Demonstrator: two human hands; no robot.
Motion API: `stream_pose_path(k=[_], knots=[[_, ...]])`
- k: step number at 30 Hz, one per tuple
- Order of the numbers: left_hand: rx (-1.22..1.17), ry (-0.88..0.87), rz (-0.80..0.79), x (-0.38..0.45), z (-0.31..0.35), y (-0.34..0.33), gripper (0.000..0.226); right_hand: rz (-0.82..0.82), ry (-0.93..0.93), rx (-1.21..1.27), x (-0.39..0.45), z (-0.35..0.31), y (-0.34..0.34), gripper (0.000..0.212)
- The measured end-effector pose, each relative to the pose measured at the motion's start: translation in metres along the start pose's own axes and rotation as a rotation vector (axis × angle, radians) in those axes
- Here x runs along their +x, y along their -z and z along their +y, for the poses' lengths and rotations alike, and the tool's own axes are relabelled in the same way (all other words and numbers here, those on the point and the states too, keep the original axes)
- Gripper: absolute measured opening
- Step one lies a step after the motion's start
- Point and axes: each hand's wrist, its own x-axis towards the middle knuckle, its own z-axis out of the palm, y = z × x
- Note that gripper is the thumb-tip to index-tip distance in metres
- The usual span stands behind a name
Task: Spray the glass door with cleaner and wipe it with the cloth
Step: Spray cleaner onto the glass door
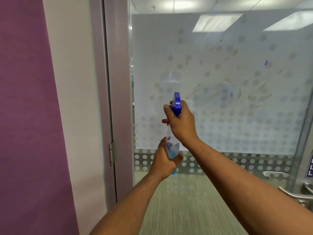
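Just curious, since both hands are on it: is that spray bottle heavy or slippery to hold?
Probably light: the spray bottle looks clear plastic with blue liquid only in its lower part. Likely somewhat top-heavy, given the chunky blue trigger head, which may be why the left hand steadies the base while the right hand grips the neck.

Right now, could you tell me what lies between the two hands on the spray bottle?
In the head view, only the spray bottle's clear body lies between them: the right hand grips the blue sprayer head, the left hand holds the base.

Blue sign (309,165) on door — partial "L", "L".
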Motion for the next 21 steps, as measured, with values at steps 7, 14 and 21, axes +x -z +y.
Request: stream_pose_path(k=[7,14,21], knots=[[0.002,-0.006,-0.043,0.000,0.000,0.006,0.080,0.021,0.020,-0.098,-0.003,0.000,-0.005,0.028],[0.007,-0.022,-0.100,-0.005,-0.009,0.005,0.078,0.088,-0.005,-0.191,-0.010,0.007,-0.012,0.039],[0.005,-0.038,-0.099,-0.013,-0.009,0.007,0.084,0.102,-0.021,-0.238,-0.018,0.007,-0.013,0.044]])
